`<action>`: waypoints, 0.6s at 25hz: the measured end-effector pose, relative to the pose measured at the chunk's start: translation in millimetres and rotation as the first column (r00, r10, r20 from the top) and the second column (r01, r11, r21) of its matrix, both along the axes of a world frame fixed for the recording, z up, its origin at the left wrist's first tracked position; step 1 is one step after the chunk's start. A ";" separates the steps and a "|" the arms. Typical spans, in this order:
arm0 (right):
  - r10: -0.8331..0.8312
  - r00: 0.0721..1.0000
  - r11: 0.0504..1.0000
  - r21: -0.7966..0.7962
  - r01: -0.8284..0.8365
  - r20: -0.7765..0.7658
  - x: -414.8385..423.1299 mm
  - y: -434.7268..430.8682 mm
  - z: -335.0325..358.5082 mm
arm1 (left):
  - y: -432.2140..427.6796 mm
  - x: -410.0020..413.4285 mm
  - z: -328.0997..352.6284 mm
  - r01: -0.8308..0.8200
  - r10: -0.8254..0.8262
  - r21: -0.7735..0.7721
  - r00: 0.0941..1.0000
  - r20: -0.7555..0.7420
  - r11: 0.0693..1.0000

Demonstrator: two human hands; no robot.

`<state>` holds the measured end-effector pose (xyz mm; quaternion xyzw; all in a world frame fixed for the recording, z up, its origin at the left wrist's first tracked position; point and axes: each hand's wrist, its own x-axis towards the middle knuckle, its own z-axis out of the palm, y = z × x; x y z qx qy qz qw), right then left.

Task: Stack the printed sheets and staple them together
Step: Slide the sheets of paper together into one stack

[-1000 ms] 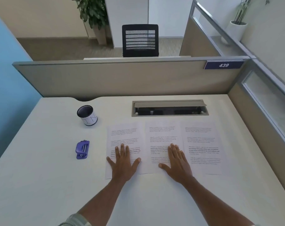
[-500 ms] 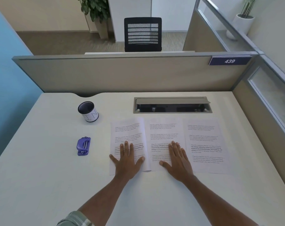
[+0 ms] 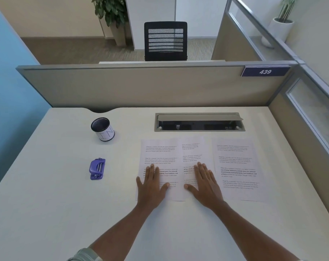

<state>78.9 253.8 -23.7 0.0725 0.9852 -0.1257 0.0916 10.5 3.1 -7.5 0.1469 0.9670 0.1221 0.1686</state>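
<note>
Three printed sheets lie on the white desk point(image 3: 47, 213). The left sheet point(image 3: 159, 155) overlaps the left part of the middle sheet point(image 3: 193, 151). The right sheet point(image 3: 235, 166) lies flat beside them. My left hand point(image 3: 152, 187) presses flat on the left sheet's lower half, fingers spread. Flat on the middle sheet's lower part rests my right hand point(image 3: 205, 185). A purple stapler point(image 3: 97, 168) sits on the desk well to the left of the sheets, apart from both hands.
A mesh pen cup point(image 3: 103, 129) with a white label stands at the back left. An open cable tray point(image 3: 199, 122) is set into the desk behind the sheets. Partition walls point(image 3: 141, 85) close the desk at the back and right.
My left hand has slid the left sheet to the right, so it now covers part of the middle sheet. My right hand has stayed on the middle sheet.
</note>
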 end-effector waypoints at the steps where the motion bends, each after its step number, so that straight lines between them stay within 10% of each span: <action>1: -0.024 1.000 1.000 0.001 0.024 -0.015 -0.4 7.5 2.6 | -5.0 -1.4 -0.6 -0.019 0.020 0.021 1.000 -0.024 1.000; 15: -0.328 0.943 0.943 -0.045 0.330 0.047 21.0 74.9 2.2 | -26.2 -3.9 -8.0 -0.230 0.229 0.106 0.973 0.016 0.968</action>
